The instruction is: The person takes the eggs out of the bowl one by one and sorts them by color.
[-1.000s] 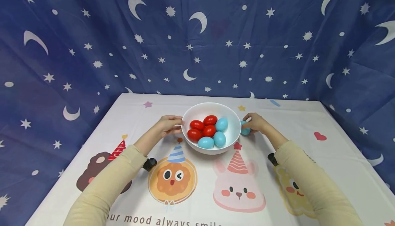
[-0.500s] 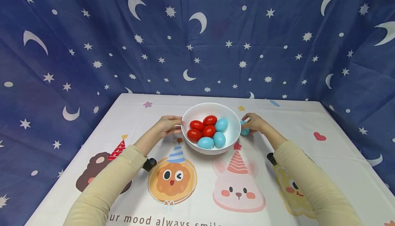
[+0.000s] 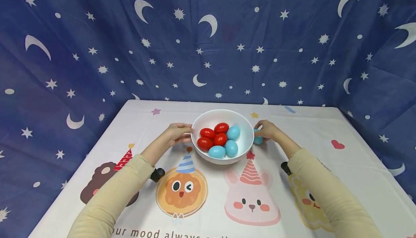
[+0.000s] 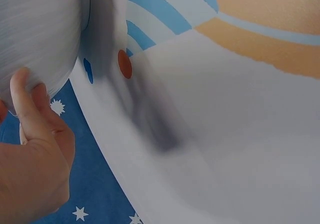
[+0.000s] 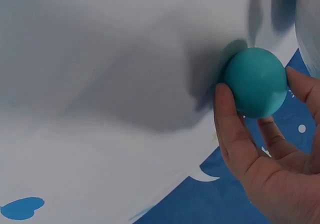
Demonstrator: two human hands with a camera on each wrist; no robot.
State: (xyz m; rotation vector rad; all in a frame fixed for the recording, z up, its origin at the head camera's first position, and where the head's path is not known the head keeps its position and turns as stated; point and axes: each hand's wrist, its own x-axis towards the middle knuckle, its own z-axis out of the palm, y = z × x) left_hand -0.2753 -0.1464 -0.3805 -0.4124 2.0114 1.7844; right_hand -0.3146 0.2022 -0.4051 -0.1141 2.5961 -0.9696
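Note:
A white bowl [image 3: 242,147] stands mid-table holding three red eggs [image 3: 214,137] and three blue eggs [image 3: 230,146]. My left hand [image 3: 177,133] rests against the bowl's left side; in the left wrist view its fingers [image 4: 27,104] touch the bowl's outer wall [image 4: 40,29]. My right hand [image 3: 266,130] is at the bowl's right side and pinches a teal egg [image 3: 258,140] between thumb and fingers. In the right wrist view the teal egg [image 5: 256,82] sits just above the tablecloth, gripped by the right hand [image 5: 270,149].
The table carries a white tablecloth [image 3: 292,187] printed with cartoon animals in party hats. A dark blue backdrop with moons and stars [image 3: 208,39] hangs behind and at both sides. Small black wrist cameras [image 3: 157,174] show on both sleeves.
Hardly anything moved; the right hand with the teal egg stays by the bowl's right side, the left hand stays on the bowl. The view shifted down slightly.

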